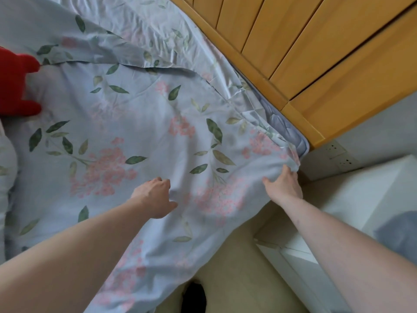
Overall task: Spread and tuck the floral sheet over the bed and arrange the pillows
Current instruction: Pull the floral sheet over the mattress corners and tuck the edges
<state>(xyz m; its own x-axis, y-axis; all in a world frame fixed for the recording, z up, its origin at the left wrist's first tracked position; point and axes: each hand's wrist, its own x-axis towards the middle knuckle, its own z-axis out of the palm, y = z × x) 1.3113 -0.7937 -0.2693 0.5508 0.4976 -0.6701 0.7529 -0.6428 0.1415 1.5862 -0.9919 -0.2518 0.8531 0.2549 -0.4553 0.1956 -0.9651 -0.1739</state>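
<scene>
hands [283, 185] gripping wrinkled floral sheet [140, 123]

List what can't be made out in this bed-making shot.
- Head view: right hand fingertips, buried in floral sheet folds at the mattress corner.
- Left hand fingertips curl into the fabric; grip unclear.
- Red object, cut off by the left edge.
- Dark shape on the floor: blurred.

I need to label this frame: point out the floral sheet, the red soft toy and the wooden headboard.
floral sheet [140, 123], head view, flat middle of the cloth
red soft toy [13, 84], head view, its body
wooden headboard [293, 37], head view, a plank
</scene>
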